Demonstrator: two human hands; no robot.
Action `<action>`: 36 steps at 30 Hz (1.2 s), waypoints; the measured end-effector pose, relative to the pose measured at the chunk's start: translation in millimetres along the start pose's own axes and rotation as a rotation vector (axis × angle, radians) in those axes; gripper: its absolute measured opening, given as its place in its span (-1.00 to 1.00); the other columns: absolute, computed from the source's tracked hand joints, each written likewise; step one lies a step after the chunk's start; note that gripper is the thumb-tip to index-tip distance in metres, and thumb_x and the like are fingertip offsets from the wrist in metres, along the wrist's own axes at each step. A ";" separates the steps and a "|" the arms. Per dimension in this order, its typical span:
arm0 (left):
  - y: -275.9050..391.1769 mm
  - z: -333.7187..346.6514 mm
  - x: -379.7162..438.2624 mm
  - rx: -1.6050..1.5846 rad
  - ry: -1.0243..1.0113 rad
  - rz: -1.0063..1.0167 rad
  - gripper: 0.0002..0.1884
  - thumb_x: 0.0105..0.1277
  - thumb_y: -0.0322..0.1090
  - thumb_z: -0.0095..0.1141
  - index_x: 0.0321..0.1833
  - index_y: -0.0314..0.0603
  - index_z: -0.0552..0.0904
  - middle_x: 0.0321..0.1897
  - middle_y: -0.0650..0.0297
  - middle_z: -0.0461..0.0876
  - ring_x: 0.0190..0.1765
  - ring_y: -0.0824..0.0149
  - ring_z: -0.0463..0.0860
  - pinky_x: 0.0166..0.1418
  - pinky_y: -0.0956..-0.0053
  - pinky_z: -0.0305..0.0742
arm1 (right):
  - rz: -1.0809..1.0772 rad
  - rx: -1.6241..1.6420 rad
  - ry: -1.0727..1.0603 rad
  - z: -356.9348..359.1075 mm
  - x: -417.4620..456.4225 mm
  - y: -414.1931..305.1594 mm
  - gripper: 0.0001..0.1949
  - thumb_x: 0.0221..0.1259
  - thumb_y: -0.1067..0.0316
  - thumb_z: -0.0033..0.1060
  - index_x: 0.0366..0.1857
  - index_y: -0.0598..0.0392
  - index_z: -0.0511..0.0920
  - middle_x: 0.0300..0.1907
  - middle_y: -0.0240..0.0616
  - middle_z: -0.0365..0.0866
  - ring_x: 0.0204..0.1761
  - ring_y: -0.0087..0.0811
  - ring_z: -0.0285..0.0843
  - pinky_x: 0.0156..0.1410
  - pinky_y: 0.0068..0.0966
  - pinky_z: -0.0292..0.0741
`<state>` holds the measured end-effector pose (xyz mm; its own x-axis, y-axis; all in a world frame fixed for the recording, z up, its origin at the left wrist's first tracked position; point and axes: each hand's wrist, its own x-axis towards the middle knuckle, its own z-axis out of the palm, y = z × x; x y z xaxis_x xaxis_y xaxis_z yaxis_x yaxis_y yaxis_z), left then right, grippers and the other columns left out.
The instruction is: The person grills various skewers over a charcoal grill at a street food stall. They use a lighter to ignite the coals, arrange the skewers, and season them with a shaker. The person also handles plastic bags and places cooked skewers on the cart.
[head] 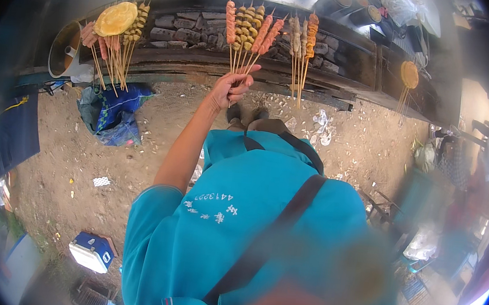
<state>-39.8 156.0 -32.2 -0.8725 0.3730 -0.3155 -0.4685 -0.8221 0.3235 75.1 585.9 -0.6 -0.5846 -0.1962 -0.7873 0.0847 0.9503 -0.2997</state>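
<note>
My left hand (232, 89) reaches out over the dirt ground and grips the lower ends of several wooden skewers. Their upper parts lie over a long charcoal grill (182, 68), fanned out at the tips. Some carry pink pieces of meat (262, 34); others carry yellow-green coiled slices (249, 23) of a food I cannot name. To the right, apart from my hand, lie skewers of greyish food (297, 37) and one of orange food (312, 34). Grey briquettes (188, 36) fill the grill bed. My right hand is out of view.
At the grill's left end lie more skewers under a round flatbread (116, 19), beside a metal pot (64, 49). Skewered round cakes (409, 74) sit far right. Dark canisters (334, 0) stand behind. A blue bag (114, 114) and a blue-and-white cooler (92, 252) are on the ground.
</note>
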 end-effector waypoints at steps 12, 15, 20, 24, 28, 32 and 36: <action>-35.4 -24.2 29.6 -0.093 0.078 0.031 -0.58 0.43 -0.32 -0.26 0.33 -0.17 0.27 -0.19 0.14 0.60 -0.57 0.50 0.40 -0.61 0.64 0.31 | -0.185 0.996 0.206 -99.0 152.8 -126.3 -0.67 0.32 0.07 0.04 -0.03 0.07 0.49 -0.26 -0.39 0.61 -0.29 -0.55 0.60 -0.23 -0.59 0.51; -37.9 -23.8 22.3 0.132 0.297 0.149 -0.59 0.39 -0.28 -0.15 0.28 -0.20 0.32 -0.03 0.13 0.55 -0.21 0.36 0.57 -0.17 0.49 0.51 | -0.190 1.020 0.194 -105.0 174.2 -148.3 -0.71 0.29 0.11 0.09 -0.08 0.08 0.51 -0.29 -0.41 0.61 -0.30 -0.60 0.59 -0.26 -0.64 0.51; -43.6 33.1 2.2 1.599 0.724 0.945 -0.58 0.36 -0.32 -0.06 0.26 -0.24 0.32 0.04 0.14 0.50 0.03 0.21 0.56 0.11 0.40 0.43 | -0.235 0.972 0.189 -105.6 188.5 -141.2 -0.79 0.23 0.22 0.18 -0.19 0.11 0.56 -0.38 -0.44 0.61 -0.40 -0.67 0.56 -0.43 -0.72 0.41; -90.0 67.2 29.5 1.361 0.484 0.603 -0.58 0.34 -0.35 -0.02 0.23 -0.28 0.33 0.02 0.10 0.50 -0.01 0.22 0.58 0.02 0.42 0.47 | -0.260 0.902 0.180 -112.9 184.3 -147.7 -0.83 0.20 0.28 0.21 -0.25 0.14 0.57 -0.43 -0.46 0.59 -0.49 -0.69 0.50 -0.51 -0.73 0.35; -120.7 48.3 72.3 0.909 0.498 0.205 -0.71 0.33 -0.37 -0.01 0.08 -0.28 0.42 -0.17 0.17 0.58 -0.20 0.34 0.63 -0.21 0.49 0.53 | -0.319 0.945 0.179 -111.7 182.0 -146.2 -0.84 0.21 0.29 0.20 -0.27 0.14 0.56 -0.47 -0.46 0.56 -0.52 -0.69 0.46 -0.51 -0.73 0.35; -122.7 53.0 75.6 0.758 0.506 0.109 -0.87 0.36 -0.39 -0.05 -0.10 -0.23 0.47 -0.33 0.28 0.60 -0.35 0.45 0.62 -0.37 0.55 0.53 | -0.265 1.011 0.193 -101.7 175.9 -136.1 -0.85 0.21 0.30 0.19 -0.29 0.15 0.56 -0.51 -0.46 0.54 -0.52 -0.70 0.46 -0.52 -0.72 0.36; -120.3 55.7 72.7 0.706 0.492 0.098 -0.86 0.37 -0.40 -0.06 -0.07 -0.22 0.46 -0.32 0.27 0.60 -0.37 0.44 0.61 -0.39 0.53 0.55 | -0.295 0.995 0.223 -97.8 180.3 -134.7 -0.86 0.21 0.32 0.18 -0.30 0.15 0.55 -0.52 -0.45 0.53 -0.52 -0.70 0.46 -0.51 -0.71 0.38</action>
<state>-54.5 306.0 -44.4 -0.8305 -0.0481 -0.5549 -0.5134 -0.3205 0.7961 -120.6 446.2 -49.5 -0.8159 -0.2419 -0.5252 0.4787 0.2269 -0.8482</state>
